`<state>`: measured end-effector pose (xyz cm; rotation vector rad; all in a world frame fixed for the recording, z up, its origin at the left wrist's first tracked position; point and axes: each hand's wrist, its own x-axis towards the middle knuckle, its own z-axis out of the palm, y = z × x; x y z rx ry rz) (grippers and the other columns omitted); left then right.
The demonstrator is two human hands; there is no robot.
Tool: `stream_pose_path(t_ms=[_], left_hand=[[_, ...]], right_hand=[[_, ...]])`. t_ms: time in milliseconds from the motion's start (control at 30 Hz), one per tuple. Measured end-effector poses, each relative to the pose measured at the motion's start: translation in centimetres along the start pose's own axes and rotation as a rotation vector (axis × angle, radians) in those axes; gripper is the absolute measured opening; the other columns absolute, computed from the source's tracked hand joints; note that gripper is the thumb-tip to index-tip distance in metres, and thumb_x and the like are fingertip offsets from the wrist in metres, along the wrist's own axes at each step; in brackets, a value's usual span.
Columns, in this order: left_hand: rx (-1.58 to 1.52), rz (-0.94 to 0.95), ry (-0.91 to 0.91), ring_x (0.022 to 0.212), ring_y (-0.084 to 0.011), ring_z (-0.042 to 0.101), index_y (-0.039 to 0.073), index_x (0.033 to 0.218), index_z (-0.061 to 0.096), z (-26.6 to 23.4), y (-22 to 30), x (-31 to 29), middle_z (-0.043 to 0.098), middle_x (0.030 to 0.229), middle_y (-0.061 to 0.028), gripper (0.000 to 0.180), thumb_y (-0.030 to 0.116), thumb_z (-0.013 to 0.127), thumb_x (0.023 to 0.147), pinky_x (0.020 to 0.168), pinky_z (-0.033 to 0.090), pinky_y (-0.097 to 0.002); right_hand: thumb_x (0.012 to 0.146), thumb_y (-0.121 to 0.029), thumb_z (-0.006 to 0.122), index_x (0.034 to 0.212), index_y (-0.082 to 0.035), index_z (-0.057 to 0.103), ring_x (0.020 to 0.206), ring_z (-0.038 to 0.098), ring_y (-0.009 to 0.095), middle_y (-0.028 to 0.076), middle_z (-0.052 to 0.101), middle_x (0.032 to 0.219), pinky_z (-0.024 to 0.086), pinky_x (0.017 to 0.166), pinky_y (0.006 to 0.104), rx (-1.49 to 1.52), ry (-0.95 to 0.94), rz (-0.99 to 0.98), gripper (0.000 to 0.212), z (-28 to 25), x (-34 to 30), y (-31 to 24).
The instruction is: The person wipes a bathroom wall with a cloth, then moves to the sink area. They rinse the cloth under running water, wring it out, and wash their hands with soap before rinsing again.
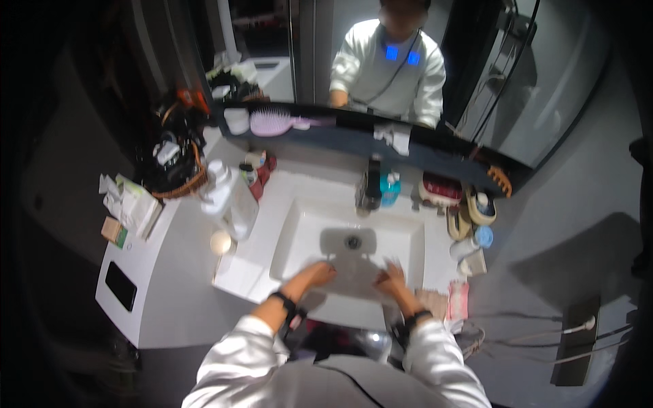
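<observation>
My left hand [320,273] is over the near left part of the white sink [280,238], its fingers curled in and nothing visible in them. Over the near right part, my right hand [389,279] is apart from the left one. Its fingers are smeared by motion, and no held thing shows. Dark bands circle both wrists below white sleeves. Beyond the hands lies the round drain [352,242], with shadows on the basin around it. A black faucet [369,187] stands at the sink's back edge beside a blue bottle [390,189].
Left of the sink stand a large white jug [230,204] and a small cream-coloured container [221,243]. A phone [121,285] lies farther left. Containers, including a blue-lidded one [483,236], and a pink cloth [458,299] line the right side. A purple hairbrush [271,123] rests on the ledge.
</observation>
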<state>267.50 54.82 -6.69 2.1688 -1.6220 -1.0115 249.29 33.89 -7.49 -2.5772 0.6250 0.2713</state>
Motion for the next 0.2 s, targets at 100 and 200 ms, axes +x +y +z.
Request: stream_pose_path(t_ms=[100,200], left_hand=[[0.704,-0.04,0.461,0.104,-0.0288,0.056,0.015,0.084,0.069,2.0,-1.5,-2.1,0.066,0.098,-0.0083,0.022,0.027,0.051,0.081,0.097,0.035,-0.0473],[-0.034,0.017,-0.077,0.104,-0.0247,0.059,0.013,0.093,0.068,-5.8,-2.2,0.4,0.065,0.105,-0.0083,0.028,0.032,0.057,0.076,0.087,0.044,-0.0465]], right_hand=[[0.073,-0.039,0.066,0.096,-0.009,0.065,0.087,0.061,0.023,0.013,0.066,0.092,0.046,0.082,0.0372,0.062,-0.215,0.344,0.038,6.4,-3.3,2.0],[0.072,-0.04,0.066,0.089,-0.012,0.067,0.092,0.062,0.031,0.013,0.065,0.098,0.047,0.078,0.0458,0.179,-0.08,0.121,0.033,-1.6,-1.7,2.8]])
